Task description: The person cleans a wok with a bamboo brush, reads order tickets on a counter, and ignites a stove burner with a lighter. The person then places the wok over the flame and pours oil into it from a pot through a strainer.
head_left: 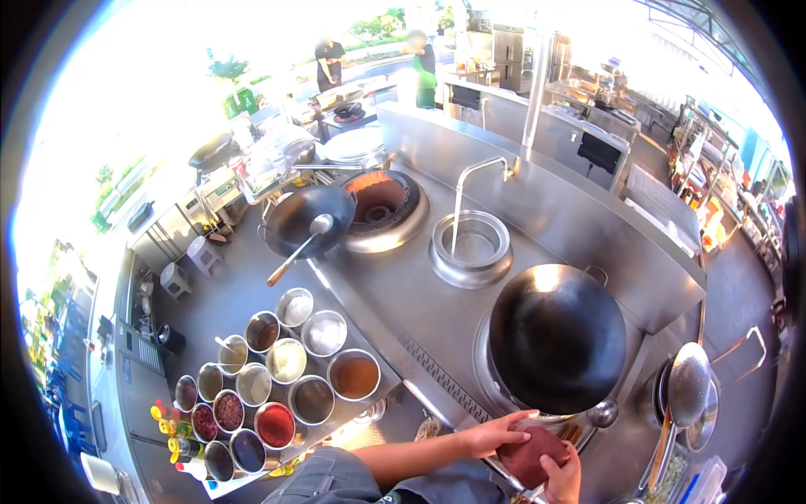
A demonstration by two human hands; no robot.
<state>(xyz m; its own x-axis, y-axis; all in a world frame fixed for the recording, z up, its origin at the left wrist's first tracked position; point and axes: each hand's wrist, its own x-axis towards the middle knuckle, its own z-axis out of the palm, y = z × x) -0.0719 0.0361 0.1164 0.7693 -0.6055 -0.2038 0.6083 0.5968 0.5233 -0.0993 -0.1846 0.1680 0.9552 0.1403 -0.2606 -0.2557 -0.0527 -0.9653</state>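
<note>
Between my two hands, just in front of the large dark wok, is a folded reddish-brown cloth. My left hand grips its left side, the thumb lying on top and a finger reaching toward the wok's near rim. Whether that finger touches the rim I cannot tell. On the cloth's right edge, my right hand is closed with the thumb over the top. The wok sits on the right burner and looks bare inside. A ladle's round bowl is beside its near right edge.
Left of me stand several metal pots of seasonings and sauce bottles. A second wok with a ladle tilts by the open burner. A faucet arches over a water well. Strainers hang right. Two people stand far off.
</note>
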